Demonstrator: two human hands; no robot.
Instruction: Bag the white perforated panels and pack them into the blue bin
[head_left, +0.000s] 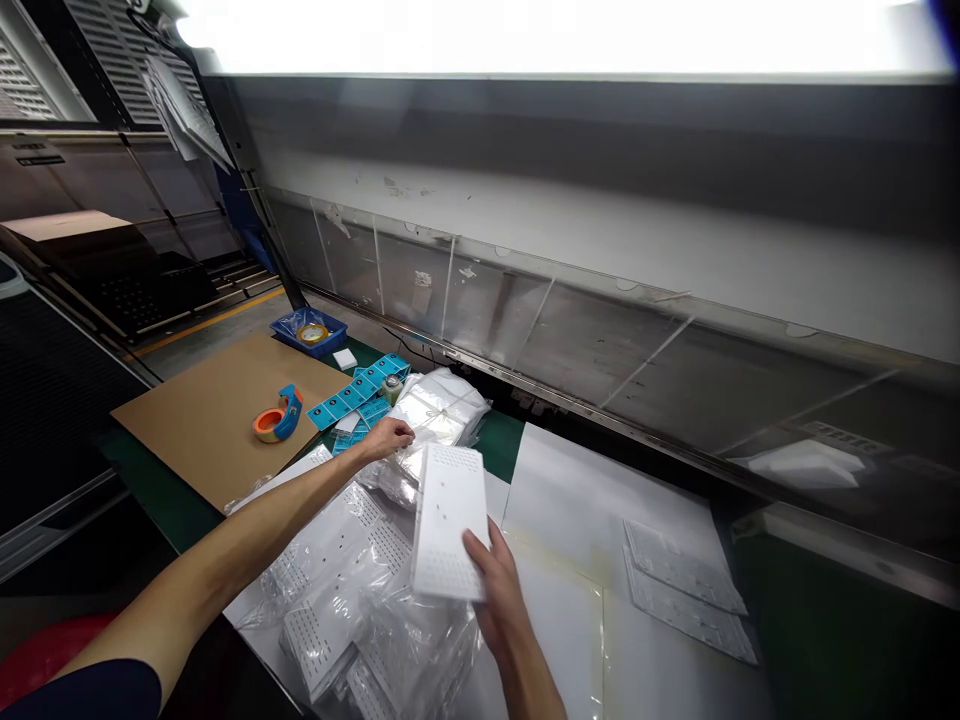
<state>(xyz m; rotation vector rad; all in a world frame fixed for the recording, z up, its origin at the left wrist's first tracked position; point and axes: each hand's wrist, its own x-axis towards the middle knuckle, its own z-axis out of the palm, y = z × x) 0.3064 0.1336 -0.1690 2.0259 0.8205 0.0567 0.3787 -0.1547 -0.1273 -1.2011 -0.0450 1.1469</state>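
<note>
In my right hand is a flat white perforated panel, held by its lower right edge with the thumb on top. My left hand reaches across to a pile of clear plastic bags, its fingers pinched at the near edge of the pile. Below my left forearm lie several white perforated panels in clear plastic wrapping, heaped loosely. Two thin, flat translucent pieces rest one overlapping the other on the white surface at the right.
A brown cardboard sheet bears a blue-and-orange tape dispenser. Behind are a blue tray with a tape roll, and strips of blue labels. A grey panel wall bounds the back, under a bright lamp.
</note>
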